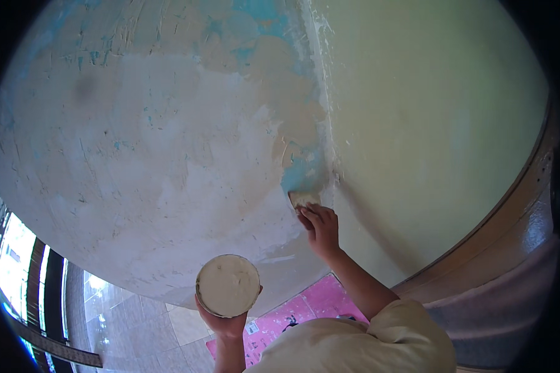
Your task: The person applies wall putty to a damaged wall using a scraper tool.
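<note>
Near the wall corner, my right hand (320,227) pinches a small putty scraper (304,199), its flat blade against the wall. Just above the blade lies a patch of bare turquoise paint (303,172). Around it the wall (186,161) is coated in pale greyish-beige putty with scratches and turquoise flecks. Lower down, my left hand (226,323) holds up a round tub (228,286) from beneath, its fingers wrapped about the side. Cream-coloured putty fills the tub and faces up. Most of the scraper's grip is hidden by my fingers.
A yellow-green wall (435,124) meets the puttied wall at a rough white corner seam. On the tiled floor (146,323) a pink printed mat (277,332) lies under me. Brown wooden furniture (498,248) curves along the right; a bright window (15,267) stands at lower left.
</note>
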{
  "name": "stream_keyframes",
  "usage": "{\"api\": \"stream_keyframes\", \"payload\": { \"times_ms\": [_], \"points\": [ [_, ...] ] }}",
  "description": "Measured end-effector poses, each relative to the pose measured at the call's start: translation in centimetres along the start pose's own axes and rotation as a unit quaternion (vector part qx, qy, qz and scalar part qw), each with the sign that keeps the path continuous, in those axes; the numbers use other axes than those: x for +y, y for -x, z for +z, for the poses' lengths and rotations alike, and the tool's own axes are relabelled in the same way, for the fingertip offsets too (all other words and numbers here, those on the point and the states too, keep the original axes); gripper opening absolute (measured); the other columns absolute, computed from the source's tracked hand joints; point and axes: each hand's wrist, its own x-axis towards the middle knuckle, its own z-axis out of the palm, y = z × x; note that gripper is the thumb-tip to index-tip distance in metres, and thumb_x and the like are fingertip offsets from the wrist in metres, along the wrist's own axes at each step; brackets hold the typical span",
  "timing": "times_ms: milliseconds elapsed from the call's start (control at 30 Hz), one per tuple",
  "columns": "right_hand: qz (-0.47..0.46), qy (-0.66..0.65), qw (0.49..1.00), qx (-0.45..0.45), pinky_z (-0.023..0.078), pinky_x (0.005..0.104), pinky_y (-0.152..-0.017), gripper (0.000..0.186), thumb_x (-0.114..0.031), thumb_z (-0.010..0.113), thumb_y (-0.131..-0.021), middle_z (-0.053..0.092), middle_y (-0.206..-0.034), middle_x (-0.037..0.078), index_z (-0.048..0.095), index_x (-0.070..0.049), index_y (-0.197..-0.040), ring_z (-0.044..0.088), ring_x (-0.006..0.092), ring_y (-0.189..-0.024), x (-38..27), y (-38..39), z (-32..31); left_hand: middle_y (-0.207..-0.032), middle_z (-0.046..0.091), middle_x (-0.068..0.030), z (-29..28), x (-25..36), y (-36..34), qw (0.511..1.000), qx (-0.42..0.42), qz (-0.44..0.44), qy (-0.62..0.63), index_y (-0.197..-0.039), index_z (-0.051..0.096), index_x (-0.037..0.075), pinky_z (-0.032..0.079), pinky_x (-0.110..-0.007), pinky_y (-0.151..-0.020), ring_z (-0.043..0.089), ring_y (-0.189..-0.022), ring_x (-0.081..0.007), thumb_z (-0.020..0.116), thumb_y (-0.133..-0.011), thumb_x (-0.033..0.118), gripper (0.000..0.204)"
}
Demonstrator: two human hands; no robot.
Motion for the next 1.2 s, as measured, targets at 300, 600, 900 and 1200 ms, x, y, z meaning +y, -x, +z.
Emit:
{"api": "stream_keyframes", "payload": {
  "times_ms": [300,600,900,1200],
  "points": [
    [0.198,-0.281,0.935,0.091,0.051,0.0331,-0.082,0.029,-0.012,0.061,-0.097,0.066,-0.104,0.014,0.056,0.001,-0.122,0.065,0.0222,-0.092,-1.8,-7.8,-4.4,-0.156,0.034,-0.0111,-0.2,-0.3,0.1,0.999,-0.006,0.001,-0.054,-0.15,0.039,0.017,0.025,-0.079,-0.108,0.029,-0.144,-0.042,0.04,-0.1,0.056,0.063],
    [0.273,-0.51,0.808,0.108,0.051,0.0284,-0.082,0.039,-0.024,0.065,-0.099,0.064,-0.111,0.006,0.052,-0.001,-0.127,0.062,0.011,-0.092,-2.3,-11.9,-0.2,-0.154,0.036,-0.0097,-0.5,-0.2,0.3,0.979,0.007,0.054,-0.197,-0.148,0.043,0.021,0.027,-0.08,-0.105,0.032,-0.142,-0.0443,0.041,-0.095,0.063,0.067],
    [0.457,-0.616,0.637,0.081,0.058,0.0383,-0.077,0.063,-0.041,0.067,-0.096,0.06,-0.129,0.004,0.038,-0.015,-0.146,0.064,0.0197,-0.111,-1.4,-3.5,-0.9,-0.154,0.037,-0.0108,-1.9,0.8,1.0,0.996,0.053,0.047,-0.056,-0.148,0.043,0.021,0.028,-0.08,-0.104,0.033,-0.142,-0.0443,0.043,-0.093,0.065,0.071],
    [0.391,-0.521,0.759,0.017,0.053,0.031,-0.074,0.055,-0.048,0.066,-0.096,0.066,-0.113,0.004,0.053,-0.009,-0.133,0.064,0.0149,-0.1,2.0,-8.6,1.2,-0.156,0.034,-0.0128,-0.7,0.1,0.4,1.0,0.018,0.021,-0.006,-0.149,0.041,0.017,0.021,-0.08,-0.108,0.029,-0.144,-0.0439,0.043,-0.098,0.057,0.065]
  ]
}}
